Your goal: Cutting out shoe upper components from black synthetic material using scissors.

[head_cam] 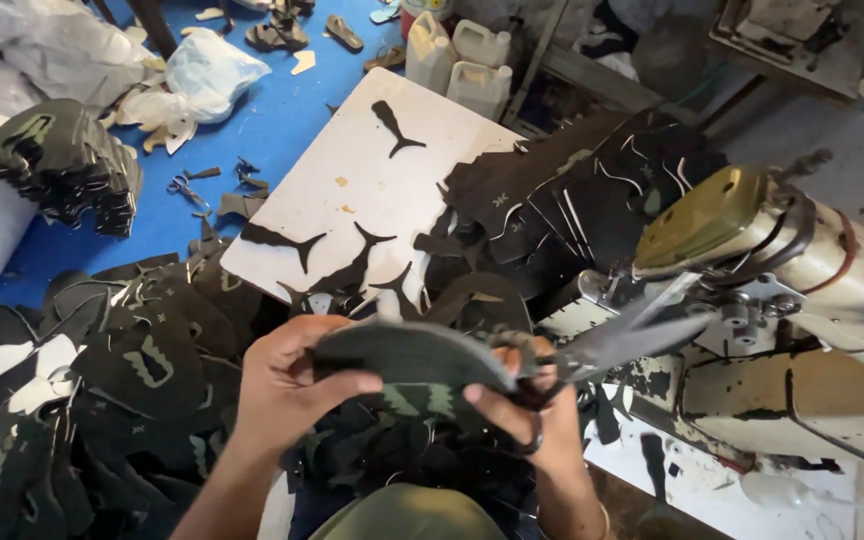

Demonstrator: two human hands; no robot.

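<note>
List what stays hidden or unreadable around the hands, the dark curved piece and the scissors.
- Head view: the scissors are motion-blurred; whether the blades touch the dark curved piece is unclear.
- Scissor handles hidden inside the right hand.
- Left hand covers the piece's left end.
- The piece's underside faces away from the camera.
- Sewing machine is cut off by the right edge; its needle area is hidden behind the blades.
- Forearms cut off by the bottom edge.

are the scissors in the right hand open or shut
Open: the scissors in the right hand show two blades spread apart in a narrow V, pointing away from the dark fabric piece.
</note>
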